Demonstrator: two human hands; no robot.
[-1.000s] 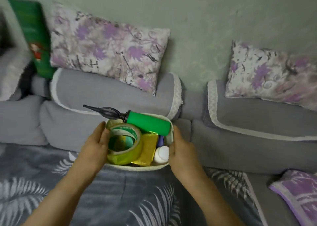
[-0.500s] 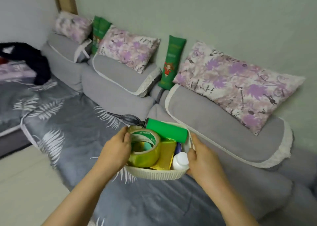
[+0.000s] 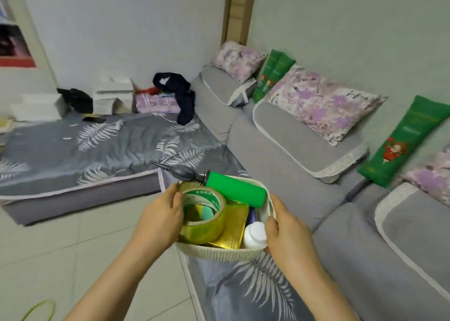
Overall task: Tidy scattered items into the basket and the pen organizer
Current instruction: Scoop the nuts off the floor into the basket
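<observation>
I carry a white ribbed basket [image 3: 219,253] in both hands in front of me. My left hand [image 3: 160,219] grips its left side and my right hand [image 3: 286,235] grips its right rim. Inside lie a yellow-green tape roll [image 3: 203,212], a green hand pump [image 3: 235,191] with a black nozzle sticking out to the left, a gold foil packet [image 3: 231,230] and a white bottle [image 3: 254,233]. A dark blue item shows beside the bottle. No pen organizer is in view.
A grey leaf-print mattress [image 3: 97,147] lies on the tiled floor at left, with dark clothes [image 3: 181,94] and white boxes [image 3: 114,94] at its far end. Grey cushions with purple floral pillows [image 3: 321,104] and green tube cushions [image 3: 399,143] line the right wall.
The view has swung left while I hold the basket. The floor, the far mattress and the corner with clothes and boxes have come into view. My grip on the basket is unchanged.
</observation>
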